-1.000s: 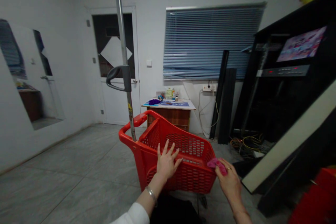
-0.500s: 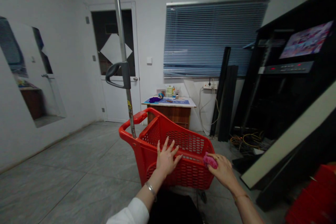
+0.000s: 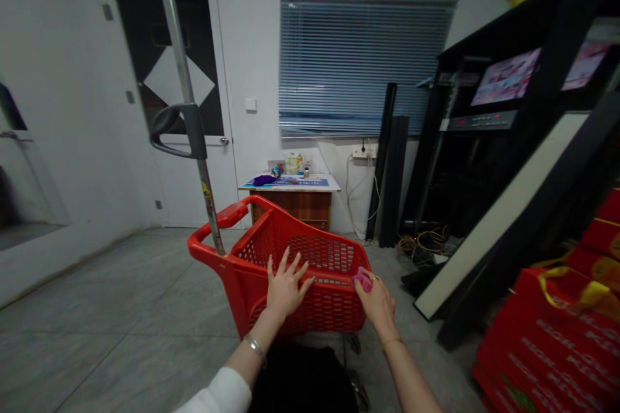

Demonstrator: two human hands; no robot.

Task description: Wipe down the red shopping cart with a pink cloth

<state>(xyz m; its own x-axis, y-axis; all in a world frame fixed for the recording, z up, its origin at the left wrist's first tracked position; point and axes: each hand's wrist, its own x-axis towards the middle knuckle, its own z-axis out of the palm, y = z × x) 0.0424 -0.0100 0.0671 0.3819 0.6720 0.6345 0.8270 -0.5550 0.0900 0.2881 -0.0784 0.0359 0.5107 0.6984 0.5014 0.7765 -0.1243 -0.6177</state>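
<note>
A red plastic shopping cart stands on the grey tiled floor in front of me. My left hand lies flat with fingers spread on the cart's near rim. My right hand is closed on a pink cloth and presses it against the rim's right corner. A metal pole with a grey handle rises from the cart's left side.
A small wooden table with bottles stands under the blue blinds, beside a white door. Black shelving and a leaning board fill the right. Red boxes sit at the lower right. Cables lie on the floor.
The view has swung right and nearer to the cart. My right hand with the pink cloth has slid left along the rim toward my left hand, which stayed on the rim.
</note>
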